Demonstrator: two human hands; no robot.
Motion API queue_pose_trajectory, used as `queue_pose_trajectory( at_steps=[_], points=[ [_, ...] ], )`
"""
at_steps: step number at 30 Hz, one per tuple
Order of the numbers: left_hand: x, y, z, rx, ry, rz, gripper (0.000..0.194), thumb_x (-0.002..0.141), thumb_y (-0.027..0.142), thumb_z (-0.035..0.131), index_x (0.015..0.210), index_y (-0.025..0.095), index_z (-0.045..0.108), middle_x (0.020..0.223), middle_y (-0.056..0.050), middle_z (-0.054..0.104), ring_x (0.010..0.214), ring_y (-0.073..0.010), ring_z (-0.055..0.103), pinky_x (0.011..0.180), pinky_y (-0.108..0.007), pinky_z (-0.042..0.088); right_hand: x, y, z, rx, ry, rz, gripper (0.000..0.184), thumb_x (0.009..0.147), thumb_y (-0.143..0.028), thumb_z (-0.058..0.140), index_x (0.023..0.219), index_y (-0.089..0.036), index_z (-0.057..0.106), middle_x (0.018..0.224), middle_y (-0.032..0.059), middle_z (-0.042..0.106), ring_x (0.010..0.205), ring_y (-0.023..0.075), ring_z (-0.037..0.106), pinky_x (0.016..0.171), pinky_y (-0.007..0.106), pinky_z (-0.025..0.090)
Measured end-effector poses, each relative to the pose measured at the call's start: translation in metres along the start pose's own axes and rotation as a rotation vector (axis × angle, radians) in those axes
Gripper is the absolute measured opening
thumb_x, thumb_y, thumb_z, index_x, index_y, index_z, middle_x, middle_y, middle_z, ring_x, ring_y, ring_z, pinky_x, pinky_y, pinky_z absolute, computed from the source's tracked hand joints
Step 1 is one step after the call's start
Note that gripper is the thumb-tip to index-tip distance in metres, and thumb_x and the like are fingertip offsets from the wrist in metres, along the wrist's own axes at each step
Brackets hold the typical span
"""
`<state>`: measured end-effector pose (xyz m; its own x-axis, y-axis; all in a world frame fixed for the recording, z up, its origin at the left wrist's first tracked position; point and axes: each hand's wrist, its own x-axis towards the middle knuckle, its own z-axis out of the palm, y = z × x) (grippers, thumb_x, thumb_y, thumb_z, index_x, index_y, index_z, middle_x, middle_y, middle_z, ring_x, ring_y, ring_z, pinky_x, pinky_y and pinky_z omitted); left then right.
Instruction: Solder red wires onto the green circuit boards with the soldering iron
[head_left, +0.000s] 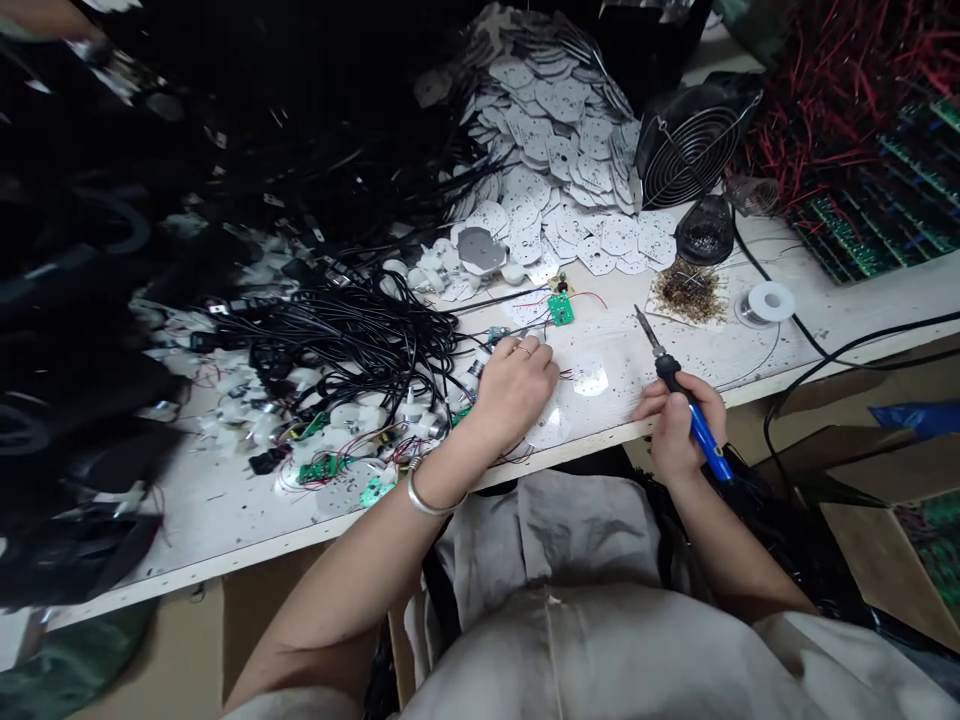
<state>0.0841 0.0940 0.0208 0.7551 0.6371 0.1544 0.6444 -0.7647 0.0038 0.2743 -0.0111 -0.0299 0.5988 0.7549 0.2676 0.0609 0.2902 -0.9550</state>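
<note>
My right hand (682,425) is wrapped round the blue handle of a soldering iron (701,430), its bare tip pointing up and left above the table. My left hand (520,385) is closed and low over the tabletop, its fingers curled down, so what they grip is hidden. Thin wire ends (566,375) poke out on its right side. Just beyond it lies a small green circuit board (560,309) with a red wire. Black cables (375,335) run in a tangle up to the left hand's side.
White perforated plates (555,130) are heaped at the back, beside a black fan (690,145). A solder spool (769,302) stands right of a pad with brown debris (688,292). Red-wired circuit boards (885,200) fill the far right. White plastic parts (247,410) lie left.
</note>
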Motion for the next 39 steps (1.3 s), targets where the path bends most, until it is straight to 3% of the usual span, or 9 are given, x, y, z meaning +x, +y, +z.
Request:
queue_pose_trajectory(
  at_steps=[5, 10, 13, 18, 24, 27, 30, 34, 39],
  points=[
    [-0.014, -0.03, -0.033, -0.212, 0.122, 0.026, 0.019, 0.098, 0.027, 0.054, 0.094, 0.021, 0.071, 0.092, -0.005, 0.074, 0.088, -0.0202, 0.062, 0.08, -0.039, 0.045, 0.001, 0.002, 0.0, -0.001, -0.013, -0.047, 0.02, 0.095, -0.035, 0.056, 0.112, -0.024, 0.057, 0.081, -0.0033, 0.068, 0.052, 0.0117, 0.064, 0.066, 0.034, 0.057],
    [-0.062, -0.063, -0.079, -0.458, 0.192, -0.037, 0.013, 0.096, 0.025, 0.057, 0.096, 0.026, 0.07, 0.091, 0.0, 0.075, 0.086, -0.0181, 0.066, 0.083, -0.037, 0.053, 0.0, 0.004, -0.001, 0.006, -0.049, -0.068, 0.019, 0.097, -0.031, 0.056, 0.115, -0.025, 0.057, 0.083, -0.0044, 0.069, 0.054, 0.0106, 0.065, 0.069, 0.033, 0.056],
    [-0.096, -0.074, -0.081, -0.456, 0.175, -0.159, 0.013, 0.095, 0.025, 0.057, 0.097, 0.031, 0.068, 0.091, 0.005, 0.074, 0.086, -0.0189, 0.066, 0.083, -0.039, 0.055, -0.003, 0.004, -0.001, -0.034, -0.051, -0.053, 0.02, 0.097, -0.031, 0.056, 0.116, -0.025, 0.057, 0.085, -0.0036, 0.07, 0.056, 0.0114, 0.067, 0.072, 0.035, 0.057],
    [-0.129, -0.073, -0.069, -0.283, 0.119, -0.321, 0.018, 0.092, 0.028, 0.054, 0.104, 0.025, 0.067, 0.105, -0.004, 0.072, 0.096, -0.0238, 0.068, 0.082, -0.04, 0.057, 0.019, -0.009, -0.001, -0.18, -0.154, -0.133, 0.021, 0.097, -0.031, 0.056, 0.116, -0.024, 0.06, 0.09, 0.0023, 0.074, 0.089, 0.02, 0.074, 0.09, 0.042, 0.056],
    [-0.078, -0.046, -0.083, -0.333, 0.195, -0.488, 0.029, 0.091, 0.023, 0.047, 0.114, 0.022, 0.065, 0.115, -0.004, 0.071, 0.107, -0.0197, 0.066, 0.096, -0.033, 0.054, 0.096, -0.009, 0.025, -0.421, -0.444, -0.442, 0.016, 0.098, -0.031, 0.054, 0.108, -0.025, 0.064, 0.094, 0.0039, 0.072, 0.089, 0.0193, 0.07, 0.084, 0.035, 0.056],
    [-0.031, -0.034, -0.066, -0.269, -0.007, -0.391, 0.032, 0.091, 0.019, 0.046, 0.115, 0.015, 0.067, 0.117, -0.01, 0.071, 0.112, -0.0236, 0.065, 0.101, -0.038, 0.052, 0.122, 0.005, 0.043, -0.548, -0.518, -0.568, 0.019, 0.098, -0.031, 0.05, 0.11, -0.025, 0.063, 0.1, 0.0055, 0.069, 0.089, 0.0192, 0.067, 0.08, 0.033, 0.055],
    [-0.002, -0.03, -0.044, -0.102, -0.195, -0.453, 0.036, 0.091, 0.017, 0.047, 0.121, 0.011, 0.065, 0.12, -0.016, 0.069, 0.114, -0.0299, 0.063, 0.101, -0.047, 0.049, 0.137, 0.017, 0.051, -0.702, -0.624, -0.625, 0.025, 0.098, -0.029, 0.047, 0.12, -0.025, 0.059, 0.122, 0.0087, 0.064, 0.092, 0.0205, 0.066, 0.077, 0.033, 0.054],
    [-0.008, -0.041, -0.036, -0.113, -0.267, -0.422, 0.037, 0.09, 0.022, 0.052, 0.124, 0.014, 0.064, 0.111, -0.014, 0.071, 0.11, -0.03, 0.063, 0.101, -0.048, 0.047, 0.155, 0.027, 0.053, -0.92, -0.75, -0.683, 0.033, 0.097, -0.026, 0.044, 0.129, -0.025, 0.056, 0.132, 0.0109, 0.059, 0.098, 0.0245, 0.064, 0.08, 0.037, 0.053],
    [-0.022, -0.058, -0.039, -0.286, -0.125, -0.404, 0.034, 0.093, 0.027, 0.051, 0.12, 0.014, 0.066, 0.117, -0.013, 0.068, 0.109, -0.025, 0.063, 0.096, -0.04, 0.049, 0.176, 0.039, 0.064, -1.013, -0.849, -0.705, 0.037, 0.096, -0.027, 0.044, 0.131, -0.024, 0.056, 0.134, 0.0108, 0.057, 0.106, 0.0262, 0.06, 0.085, 0.039, 0.052]
  ],
)
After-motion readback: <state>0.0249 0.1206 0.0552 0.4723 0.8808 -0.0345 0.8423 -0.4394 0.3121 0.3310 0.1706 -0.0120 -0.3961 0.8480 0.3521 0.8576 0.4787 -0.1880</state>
